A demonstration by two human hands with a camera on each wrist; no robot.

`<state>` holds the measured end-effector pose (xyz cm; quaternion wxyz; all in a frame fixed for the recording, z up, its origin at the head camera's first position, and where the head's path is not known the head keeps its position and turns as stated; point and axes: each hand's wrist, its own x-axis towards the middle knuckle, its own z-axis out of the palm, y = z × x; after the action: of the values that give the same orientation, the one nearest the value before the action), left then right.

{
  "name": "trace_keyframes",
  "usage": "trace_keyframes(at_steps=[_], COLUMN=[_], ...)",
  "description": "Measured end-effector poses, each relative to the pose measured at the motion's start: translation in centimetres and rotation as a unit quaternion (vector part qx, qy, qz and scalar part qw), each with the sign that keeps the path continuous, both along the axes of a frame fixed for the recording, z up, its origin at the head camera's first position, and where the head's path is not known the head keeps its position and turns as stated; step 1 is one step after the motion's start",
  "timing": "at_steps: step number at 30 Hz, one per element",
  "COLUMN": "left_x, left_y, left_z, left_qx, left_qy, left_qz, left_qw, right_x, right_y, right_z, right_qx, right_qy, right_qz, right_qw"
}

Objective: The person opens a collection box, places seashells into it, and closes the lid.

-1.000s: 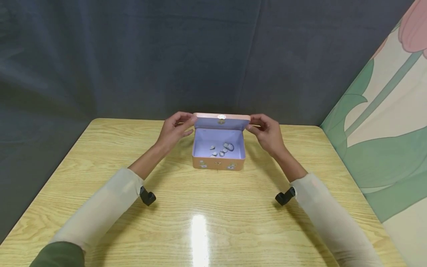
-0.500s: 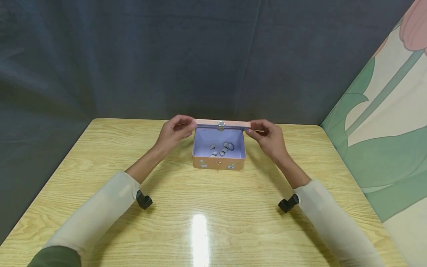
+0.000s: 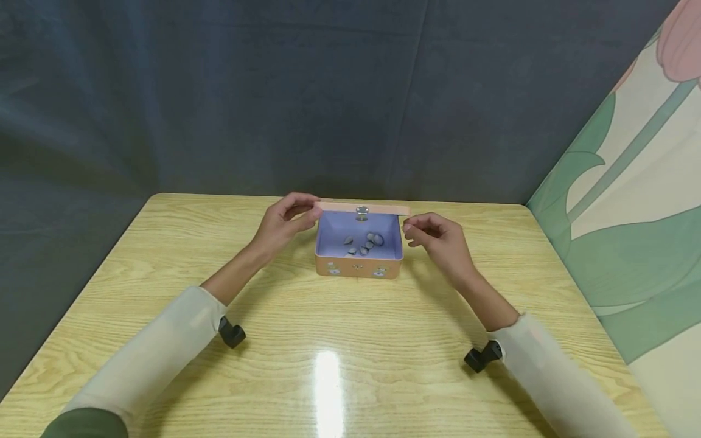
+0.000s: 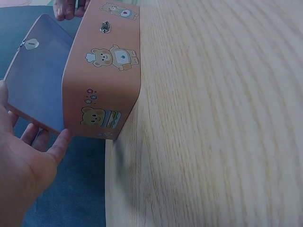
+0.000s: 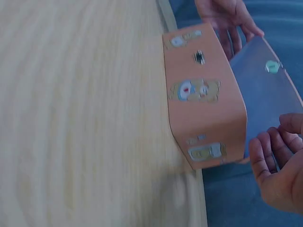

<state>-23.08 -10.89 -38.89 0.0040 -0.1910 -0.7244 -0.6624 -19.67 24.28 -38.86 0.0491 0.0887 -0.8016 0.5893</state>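
Note:
A small orange tin box [image 3: 358, 268] with a lilac inside stands near the table's far edge, its hinged lid [image 3: 336, 207] raised part way. My left hand [image 3: 282, 224] holds the lid's left edge, thumb on the front and fingers beneath. Just off the box's right side, my right hand [image 3: 442, 243] hovers with loosely bent fingers and nothing in them. Inside lie several small grey-white shell-like pieces [image 3: 378, 239]. Bear pictures decorate the box front, where a metal catch [image 4: 105, 27] shows in the left wrist view. A clasp [image 3: 362, 211] hangs at the lid's front middle.
The box stands on a light wood-grain table [image 3: 350, 328]. Behind the table's far edge hangs a dark curtain [image 3: 274, 97]. A tulip-patterned cloth [image 3: 641, 201] borders the right side.
The lid has swung lower toward the box, with my left hand following it down. My right hand has come off the lid's right edge and moved slightly down and nearer to me.

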Motion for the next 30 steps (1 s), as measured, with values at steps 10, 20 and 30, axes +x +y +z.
trace_keyframes(at_steps=[10,20,30], left_x=[0.2,0.5,1.0], left_y=[-0.4,-0.7,-1.0], left_z=[-0.7,-0.8,-1.2], left_qx=[-0.027,-0.038,-0.050], left_qy=[0.036,0.045,0.022], left_qz=[0.000,-0.002,-0.009], left_qw=[0.9990,0.9982,0.9985], right_x=[2.1,3.4,4.3], right_y=[-1.9,-3.5,-5.4], right_z=[0.1,0.6,0.2], right_qx=[0.004,-0.014,-0.062], right_qy=[-0.041,-0.076,-0.105], right_qz=[0.050,0.109,0.166], right_qw=[0.998,0.991,0.979])
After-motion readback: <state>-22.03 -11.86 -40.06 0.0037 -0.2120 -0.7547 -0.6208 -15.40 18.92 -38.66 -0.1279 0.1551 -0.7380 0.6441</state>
